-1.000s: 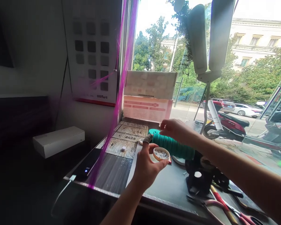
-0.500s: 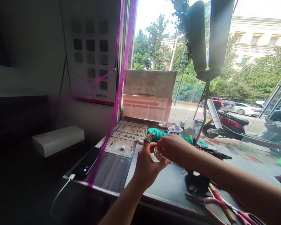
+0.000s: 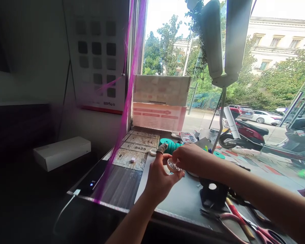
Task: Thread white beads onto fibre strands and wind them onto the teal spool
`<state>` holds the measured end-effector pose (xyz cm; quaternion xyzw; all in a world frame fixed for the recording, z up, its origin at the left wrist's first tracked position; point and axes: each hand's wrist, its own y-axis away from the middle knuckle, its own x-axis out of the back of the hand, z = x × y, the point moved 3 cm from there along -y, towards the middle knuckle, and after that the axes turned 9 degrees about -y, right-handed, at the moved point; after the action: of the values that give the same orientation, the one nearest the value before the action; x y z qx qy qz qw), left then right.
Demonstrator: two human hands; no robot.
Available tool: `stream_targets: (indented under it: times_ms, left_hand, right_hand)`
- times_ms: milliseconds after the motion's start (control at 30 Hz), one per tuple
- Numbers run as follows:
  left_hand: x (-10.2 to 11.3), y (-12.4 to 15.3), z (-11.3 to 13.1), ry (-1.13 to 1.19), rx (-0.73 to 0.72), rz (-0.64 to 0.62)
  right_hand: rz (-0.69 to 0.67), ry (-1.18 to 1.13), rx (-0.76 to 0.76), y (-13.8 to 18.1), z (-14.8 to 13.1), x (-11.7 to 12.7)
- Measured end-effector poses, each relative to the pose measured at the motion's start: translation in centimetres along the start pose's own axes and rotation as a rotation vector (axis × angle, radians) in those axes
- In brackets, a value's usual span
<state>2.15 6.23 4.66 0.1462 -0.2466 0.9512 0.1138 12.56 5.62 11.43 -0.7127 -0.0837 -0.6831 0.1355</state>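
Observation:
My left hand (image 3: 161,178) is closed around a small round container (image 3: 170,170) with tiny shiny pieces (image 3: 173,164) inside. A finger wrap (image 3: 162,149) covers one of its raised fingers. Reaching across from the right, my right hand (image 3: 189,156) has its fingers bent together at the container's upper right edge. Whatever those fingertips may pinch is hidden. A round white lid (image 3: 153,152) lies just left of my left hand. Behind both hands is a green spool (image 3: 169,145), partly covered by them.
At the lower right lie pliers (image 3: 228,217), pink-handled scissors (image 3: 268,234) and a red-and-yellow handle (image 3: 237,213), near a black stand (image 3: 210,196). A lamp's thin post (image 3: 221,118) rises behind my right arm. Purple strands (image 3: 119,135) hang at left beside a white box (image 3: 62,152).
My right hand has shifted slightly up and back from the container, so more of the shiny pieces show. My left hand keeps its hold. The view has moved a little.

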Motion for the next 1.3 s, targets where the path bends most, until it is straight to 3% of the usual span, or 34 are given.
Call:
stream_targets:
  times_ms: [167,367,500,600,667,767,1300]
  left_hand:
    - [-0.1,0.0,0.3,-0.004,-0.014,-0.016]
    - [0.1,0.1,0.3,-0.029,-0.010,-0.006]
    - [0.1,0.0,-0.1,-0.007,0.002,0.006]
    - [0.1,-0.1,-0.4,-0.016,0.020,0.012]
    - [0.0,-0.1,-0.4,-0.011,0.020,0.007]
    - [-0.1,-0.1,-0.4,-0.006,0.004,0.013]
    - [-0.3,-0.3,-0.4,0.002,0.017,0.014]
  right_hand:
    - [-0.096,0.060,-0.089,0.0,-1.5,0.1]
    - [-0.077,0.094,-0.128,-0.1,-1.8,-0.2]
    - [-0.043,0.015,-0.068,0.0,-0.2,1.0]
    - [0.030,-0.300,-0.073,-0.6,2.5,2.0]
    - [0.043,-0.467,-0.105,-1.1,4.3,2.0]
    - [-0.001,-0.532,-0.134,-1.9,5.9,1.1]
    - [-0.077,-0.563,-0.231,-2.5,5.8,0.9]
